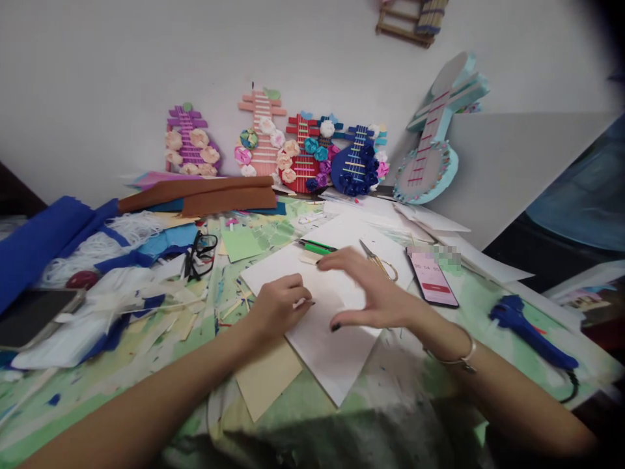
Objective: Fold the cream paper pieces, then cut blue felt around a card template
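Over a white sheet (336, 371) on the table, my left hand (280, 306) is closed with its fingers curled inward. Whether a small thing sits between those fingertips is hidden from me. My right hand (375, 293) hovers to its right, thumb and fingers wide apart and nothing in them. A green utility knife (317, 247) lies on the paper just beyond both hands. Gold-handled scissors (378, 259) rest behind my right hand. Beneath the white sheet, a cream-coloured piece of paper (266, 384) sticks out toward me.
A phone (432, 277) and a blue glue gun (532, 332) lie on the right. Glasses (200, 253), a dark phone (36, 316), white yarn (107, 244) and brown crepe paper (219, 195) crowd the left. Several decorated paper instruments, one blue (356, 166), lean on the wall.
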Motion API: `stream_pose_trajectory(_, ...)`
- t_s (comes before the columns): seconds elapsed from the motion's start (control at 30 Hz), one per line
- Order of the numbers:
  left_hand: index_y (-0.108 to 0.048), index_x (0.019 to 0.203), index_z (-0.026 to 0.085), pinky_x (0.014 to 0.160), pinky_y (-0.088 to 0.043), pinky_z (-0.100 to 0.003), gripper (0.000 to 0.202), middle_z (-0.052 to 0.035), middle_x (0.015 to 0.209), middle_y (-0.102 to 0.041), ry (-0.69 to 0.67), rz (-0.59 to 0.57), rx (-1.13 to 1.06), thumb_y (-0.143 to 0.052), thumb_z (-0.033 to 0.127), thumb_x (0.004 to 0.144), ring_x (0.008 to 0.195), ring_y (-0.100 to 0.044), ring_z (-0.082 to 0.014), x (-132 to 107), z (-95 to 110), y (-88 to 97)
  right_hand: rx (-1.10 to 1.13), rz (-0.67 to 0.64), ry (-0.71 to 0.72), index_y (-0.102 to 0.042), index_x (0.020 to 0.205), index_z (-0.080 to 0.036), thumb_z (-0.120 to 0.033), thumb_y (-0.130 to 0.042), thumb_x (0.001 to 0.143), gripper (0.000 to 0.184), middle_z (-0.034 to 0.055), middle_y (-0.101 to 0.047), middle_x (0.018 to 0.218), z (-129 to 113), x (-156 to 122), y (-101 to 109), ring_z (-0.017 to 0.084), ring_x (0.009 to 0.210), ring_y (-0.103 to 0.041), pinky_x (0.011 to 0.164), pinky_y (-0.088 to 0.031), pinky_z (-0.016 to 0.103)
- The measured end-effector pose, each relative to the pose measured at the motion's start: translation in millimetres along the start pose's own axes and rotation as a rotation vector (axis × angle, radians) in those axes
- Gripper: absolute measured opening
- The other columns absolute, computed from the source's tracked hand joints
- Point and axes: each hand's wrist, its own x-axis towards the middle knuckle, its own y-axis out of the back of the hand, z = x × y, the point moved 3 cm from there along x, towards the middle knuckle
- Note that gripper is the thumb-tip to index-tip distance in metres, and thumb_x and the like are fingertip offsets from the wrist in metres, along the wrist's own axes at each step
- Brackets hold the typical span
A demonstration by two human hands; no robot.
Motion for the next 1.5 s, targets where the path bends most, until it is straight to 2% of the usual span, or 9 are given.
stream_pose_trajectory(0.07,-0.066,0.069,0.017,0.068,-0.042,-0.028,0.013,-0.0059,0.078,-0.059,-0.058,-0.004,0.035,-0.055,0.013,0.075,0.076,-0.054,-0.0175,-3.3,4.4,-0.5,0.001,-0.075,0.029,-0.047,0.123,-0.015,-0.041,-0.072,0.072,0.062,0.0141,-0.055,0.122,9.4,0.9,-20.7,0.027,0.115,-0.048,0.099,-0.039,0.048)
stream_pose_trajectory(0.13,-0.063,0.071,0.017,0.067,-0.042,-0.027,0.014,-0.0056,0.081,-0.057,-0.115,-0.008,0.052,-0.053,0.007,0.074,0.077,-0.053,-0.0166,-5.5,7.1,-0.6,0.013,-0.146,0.038,-0.051,0.116,-0.015,-0.025,-0.068,0.075,0.046,0.012,-0.06,0.113,20.9,-0.9,-41.0,0.024,0.107,-0.053,0.096,-0.04,0.046)
stream_pose_trajectory(0.27,-0.06,0.069,0.017,0.072,-0.044,-0.026,0.016,-0.0048,0.086,-0.058,-0.056,-0.007,-0.151,-0.055,0.001,0.071,0.082,-0.055,-0.0152,-3.5,1.6,-0.4,0.062,-0.072,0.011,-0.058,0.102,-0.015,-0.001,-0.051,0.073,0.033,0.0103,-0.065,0.1,40.3,-9.1,-57.6,0.02,0.099,-0.058,0.09,-0.046,0.039)
stream_pose_trajectory(0.43,-0.063,0.07,0.017,0.066,-0.045,-0.024,0.017,-0.0024,0.074,-0.063,0.053,-0.16,-0.385,-0.056,0.001,0.07,0.074,-0.057,-0.0141,4.1,-11.7,-5.9,0.208,-0.025,0.079,-0.062,0.09,-0.016,-0.006,-0.05,0.084,0.017,0.0095,-0.069,0.098,48.6,-16.4,-54.0,0.017,0.104,-0.06,0.089,-0.049,0.033)
stream_pose_trajectory(0.7,-0.069,0.083,0.019,0.081,-0.045,-0.031,0.018,-0.0058,0.085,-0.066,-0.102,-0.358,-0.368,-0.053,0.014,0.087,0.089,-0.056,-0.0173,9.6,-14.7,0.7,0.341,-0.04,0.055,-0.064,0.088,-0.016,-0.01,-0.048,0.088,0.017,0.0088,-0.07,0.098,56.1,-18.3,-51.1,0.017,0.102,-0.06,0.089,-0.048,0.034)
stream_pose_trajectory(0.93,-0.068,0.082,0.02,0.077,-0.046,-0.032,0.017,-0.0059,0.08,-0.066,-0.06,-0.257,-0.277,-0.051,0.018,0.087,0.085,-0.055,-0.0192,9.7,-14.2,-1.8,0.266,-0.025,-0.026,-0.063,0.092,-0.017,-0.003,-0.043,0.085,0.025,0.0069,-0.066,0.088,54.7,-13.2,-55.8,0.017,0.087,-0.056,0.083,-0.043,0.035)
stream_pose_trajectory(1.17,-0.073,0.082,0.024,0.07,-0.048,-0.028,0.012,-0.0037,0.077,-0.067,0.073,-0.228,-0.363,-0.062,0.021,0.081,0.08,-0.059,-0.0172,10.7,-22.3,-6.7,0.281,-0.022,-0.177,-0.062,0.1,-0.017,-0.011,-0.055,0.085,0.018,0.0036,-0.065,0.08,56.5,-9.7,-60.6,0.016,0.081,-0.055,0.075,-0.041,0.03)
stream_pose_trajectory(1.3,-0.074,0.087,0.024,0.068,-0.05,-0.028,0.013,-0.0041,0.082,-0.066,0.183,-0.217,-0.383,-0.063,0.024,0.078,0.077,-0.061,-0.0164,10.2,-27.8,-7.5,0.316,-0.019,-0.276,-0.063,0.091,-0.018,-0.017,-0.064,0.081,0.01,0.0005,-0.066,0.076,58.7,-9.5,-60.3,0.014,0.076,-0.056,0.074,-0.041,0.028)
stream_pose_trajectory(1.5,-0.071,0.086,0.023,0.073,-0.049,-0.029,0.015,-0.003,0.082,-0.068,0.145,-0.181,-0.289,-0.057,0.021,0.08,0.082,-0.061,-0.0176,11.2,-25.2,-5.5,0.323,-0.01,-0.249,-0.066,0.084,-0.019,-0.014,-0.059,0.084,0.008,-0.0003,-0.069,0.078,56.6,-7.9,-59.7,0.012,0.077,-0.058,0.075,-0.041,0.027)
